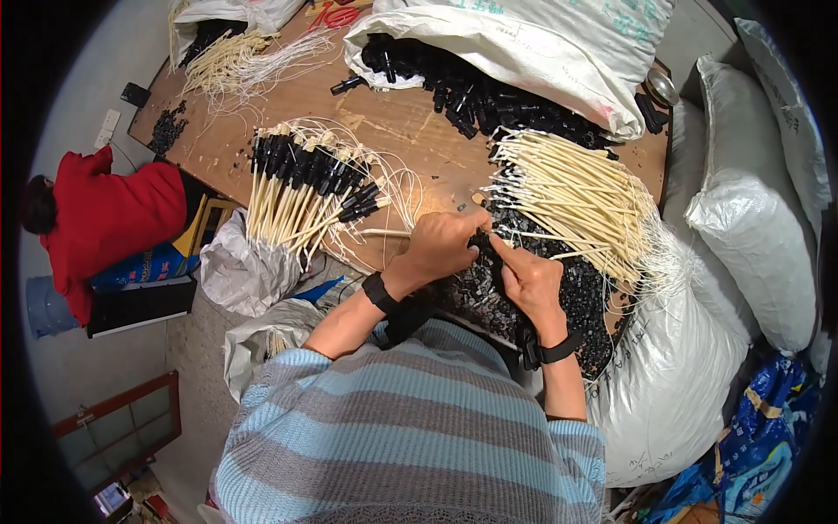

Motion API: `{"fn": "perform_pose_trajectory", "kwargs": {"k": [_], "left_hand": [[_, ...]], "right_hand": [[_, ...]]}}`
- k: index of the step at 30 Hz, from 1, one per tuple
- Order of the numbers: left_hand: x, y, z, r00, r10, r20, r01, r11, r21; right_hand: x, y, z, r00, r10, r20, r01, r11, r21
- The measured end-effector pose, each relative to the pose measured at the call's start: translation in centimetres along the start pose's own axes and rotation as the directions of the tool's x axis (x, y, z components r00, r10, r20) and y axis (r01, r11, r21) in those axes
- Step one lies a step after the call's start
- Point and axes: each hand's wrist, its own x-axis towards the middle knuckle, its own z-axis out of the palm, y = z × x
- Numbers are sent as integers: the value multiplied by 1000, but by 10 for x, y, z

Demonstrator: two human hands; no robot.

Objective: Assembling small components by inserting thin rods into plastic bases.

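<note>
My left hand (441, 244) is closed around a thin cream-coloured rod (384, 232), whose end sticks out on the left side of my fist. A small black fitting (478, 239) shows at the fingertips, between both hands. My right hand (531, 279) meets it there with fingers pinched; what they grip is too small to make out. Under my hands spreads a heap of small black parts (576, 293). To the right of it lies a thick bundle of cream rods (576, 192) with white wires. Left of my hands stands a pile of rods with black fittings (323, 170) on them.
A white woven sack (541, 52) spills black fittings (489, 100) onto the brown table (384, 113). Red scissors (333, 16) lie at the far edge. Full white sacks (742, 192) crowd the right side. A person in red (113, 218) is at the left.
</note>
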Motion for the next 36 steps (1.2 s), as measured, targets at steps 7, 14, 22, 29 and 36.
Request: {"fn": "perform_pose_trajectory", "kwargs": {"k": [7, 14, 22, 29, 36], "left_hand": [[-5, 8, -13, 971, 238, 17, -238, 960, 147], [-21, -60, -78, 880, 181, -440, -1, 926, 377], [15, -56, -61, 897, 154, -415, -23, 953, 303], [100, -102, 11, 959, 137, -247, -36, 926, 376], [105, -100, 16, 964, 145, -224, -66, 942, 329]], "right_hand": [[8, -7, 18, 859, 481, 174, -496, 703, 509], [28, -33, 10, 882, 120, -457, -38, 982, 185], [8, -18, 22, 998, 51, -26, -49, 994, 96], [-16, 44, -48, 916, 300, -267, -381, 859, -341], [-23, 66, -46, 926, 224, -303, -336, 856, -394]]}}
